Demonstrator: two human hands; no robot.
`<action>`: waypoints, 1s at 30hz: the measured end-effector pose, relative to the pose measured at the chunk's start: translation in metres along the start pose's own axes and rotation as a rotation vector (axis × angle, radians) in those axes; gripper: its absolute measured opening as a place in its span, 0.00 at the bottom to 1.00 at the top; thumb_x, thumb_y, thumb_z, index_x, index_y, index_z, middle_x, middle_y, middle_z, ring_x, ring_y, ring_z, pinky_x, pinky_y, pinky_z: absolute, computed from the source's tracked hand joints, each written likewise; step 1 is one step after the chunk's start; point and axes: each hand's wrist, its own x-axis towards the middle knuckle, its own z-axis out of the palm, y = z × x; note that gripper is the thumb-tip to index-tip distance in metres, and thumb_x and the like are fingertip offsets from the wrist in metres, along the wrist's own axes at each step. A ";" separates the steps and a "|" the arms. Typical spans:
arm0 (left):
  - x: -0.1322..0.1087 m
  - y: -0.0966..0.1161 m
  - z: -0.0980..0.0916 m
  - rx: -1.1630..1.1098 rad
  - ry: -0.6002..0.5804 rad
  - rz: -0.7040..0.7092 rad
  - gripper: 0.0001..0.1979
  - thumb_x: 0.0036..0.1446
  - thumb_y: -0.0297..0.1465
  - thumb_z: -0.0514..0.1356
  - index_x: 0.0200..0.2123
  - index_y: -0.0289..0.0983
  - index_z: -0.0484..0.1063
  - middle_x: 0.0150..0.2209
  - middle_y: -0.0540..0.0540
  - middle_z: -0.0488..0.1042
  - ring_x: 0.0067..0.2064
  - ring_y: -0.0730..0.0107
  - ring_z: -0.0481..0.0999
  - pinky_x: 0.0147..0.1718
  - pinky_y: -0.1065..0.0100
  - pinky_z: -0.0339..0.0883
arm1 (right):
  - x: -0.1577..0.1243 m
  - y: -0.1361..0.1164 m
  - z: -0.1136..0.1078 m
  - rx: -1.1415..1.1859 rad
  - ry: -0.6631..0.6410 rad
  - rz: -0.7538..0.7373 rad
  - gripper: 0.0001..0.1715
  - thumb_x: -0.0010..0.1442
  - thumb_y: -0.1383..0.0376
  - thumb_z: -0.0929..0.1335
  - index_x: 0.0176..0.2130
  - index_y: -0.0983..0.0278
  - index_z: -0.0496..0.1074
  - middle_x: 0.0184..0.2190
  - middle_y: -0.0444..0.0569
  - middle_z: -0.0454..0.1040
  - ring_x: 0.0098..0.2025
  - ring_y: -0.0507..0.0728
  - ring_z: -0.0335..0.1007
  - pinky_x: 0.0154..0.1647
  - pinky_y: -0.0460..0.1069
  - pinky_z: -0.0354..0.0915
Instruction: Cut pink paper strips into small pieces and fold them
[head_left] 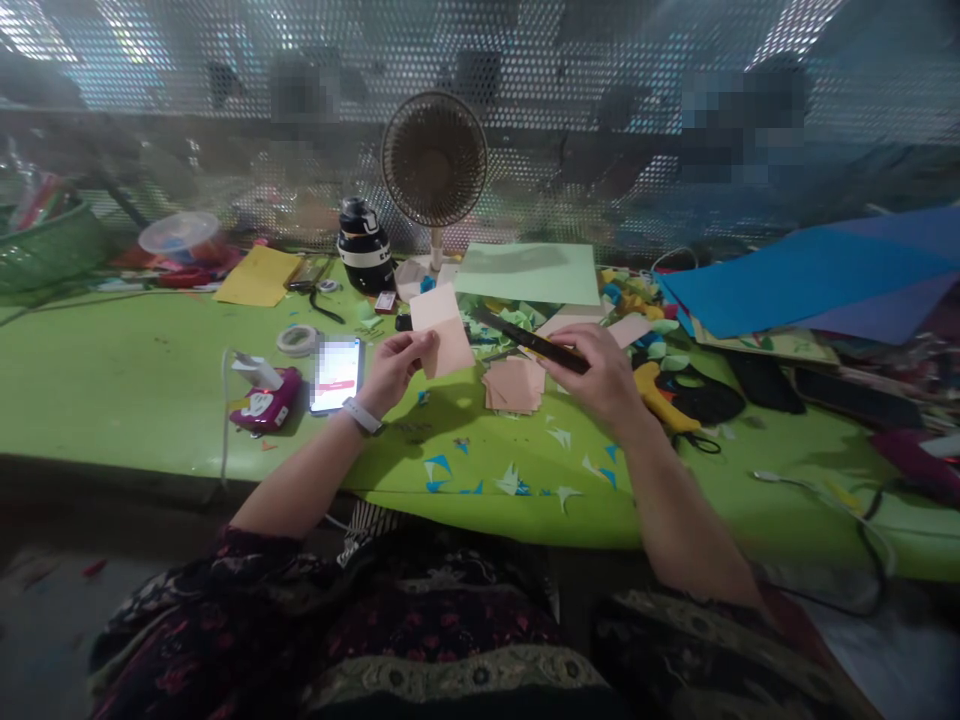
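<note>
I see two bare hands at work over one green table (127, 360). The left hand (401, 362) has its thumb and fingers pinched on the lower left edge of a pale pink paper (448, 345), held up in front of the fan's base; a line runs across it, and I cannot tell whether it is one folded piece or two overlapping. The right hand (604, 378) has its fingers wrapped around one long black tool (551, 350), which points leftward toward that paper, apart from it; I cannot make out what kind of tool it is.

Between the hands lies one small pile of pink pieces (514, 388), too closely overlapped to count. Nearer the person are several blue and pale green scraps (510, 480).

Left of the left hand I count one lit phone (337, 385), one roll of tape (298, 341), one purple box (276, 408) and one yellow sheet (259, 276). Behind stand one fan (435, 160) and one black bottle (365, 262), with one big pale green sheet (529, 272) to their right. Beyond the right hand sits one yellow-handled thing (667, 400), and further right, large blue paper (780, 280).
</note>
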 end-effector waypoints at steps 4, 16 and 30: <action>0.000 0.000 0.000 0.011 0.005 -0.004 0.18 0.37 0.40 0.77 0.24 0.34 0.77 0.26 0.48 0.76 0.28 0.77 0.73 0.27 0.74 0.68 | -0.001 -0.003 0.001 0.018 -0.035 -0.056 0.09 0.60 0.62 0.71 0.42 0.59 0.74 0.43 0.54 0.78 0.47 0.64 0.74 0.49 0.61 0.70; -0.002 -0.003 -0.001 0.130 -0.003 0.010 0.26 0.43 0.39 0.75 0.46 0.38 0.78 0.32 0.48 0.79 0.31 0.73 0.77 0.25 0.74 0.69 | -0.007 -0.005 0.003 0.052 -0.307 -0.007 0.15 0.61 0.62 0.70 0.48 0.61 0.75 0.45 0.53 0.81 0.46 0.63 0.78 0.47 0.57 0.73; -0.002 -0.009 -0.003 0.158 -0.035 0.016 0.42 0.48 0.37 0.73 0.65 0.39 0.62 0.38 0.44 0.81 0.37 0.65 0.80 0.31 0.68 0.74 | -0.003 -0.010 0.001 -0.004 -0.429 -0.100 0.20 0.65 0.63 0.66 0.55 0.60 0.75 0.47 0.53 0.81 0.48 0.62 0.77 0.48 0.57 0.71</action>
